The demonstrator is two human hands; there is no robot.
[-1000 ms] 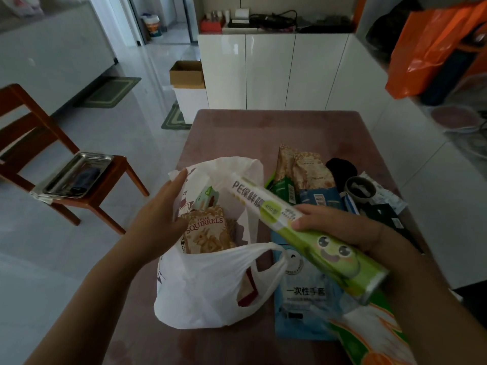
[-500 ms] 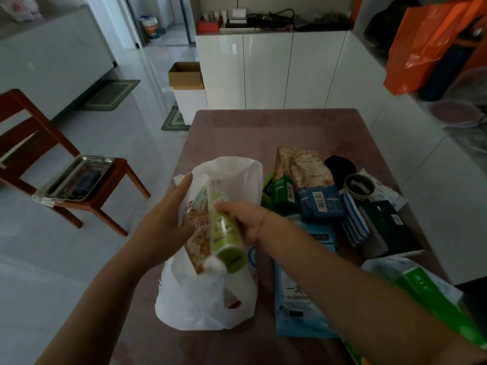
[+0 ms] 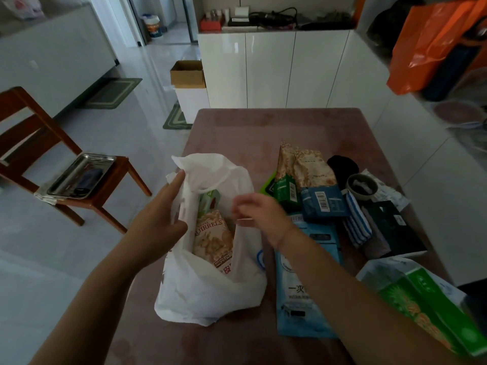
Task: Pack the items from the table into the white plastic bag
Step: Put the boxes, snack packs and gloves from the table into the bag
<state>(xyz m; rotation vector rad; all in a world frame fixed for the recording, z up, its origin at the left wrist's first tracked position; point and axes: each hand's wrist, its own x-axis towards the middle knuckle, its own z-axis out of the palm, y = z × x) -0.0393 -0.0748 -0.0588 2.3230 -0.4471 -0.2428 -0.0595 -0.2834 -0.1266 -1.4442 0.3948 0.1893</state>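
Note:
The white plastic bag (image 3: 210, 291) stands open on the table's near left. Inside it I see a brown Squirrels snack pack (image 3: 213, 241) and a green-and-white carton (image 3: 208, 204). My left hand (image 3: 160, 219) grips the bag's left rim and holds the mouth apart. Just over the bag's right rim, my right hand (image 3: 259, 214) is blurred, its fingers loosely curled with nothing in them. The green roll of cling film is out of sight in the bag.
To the right of the bag lie a light blue glove pack (image 3: 303, 285), brown snack bags (image 3: 305, 167), blue boxes (image 3: 324, 204), a striped cloth (image 3: 357, 222), a black box (image 3: 392, 227), a tape roll (image 3: 362, 185) and a green pack (image 3: 432, 312). A wooden chair with a metal tray (image 3: 81, 175) stands to the left.
My right hand pushed the green cling film roll down into the bag, let go of it and came back up to the bag's right rim. The left hand stayed on the rim.

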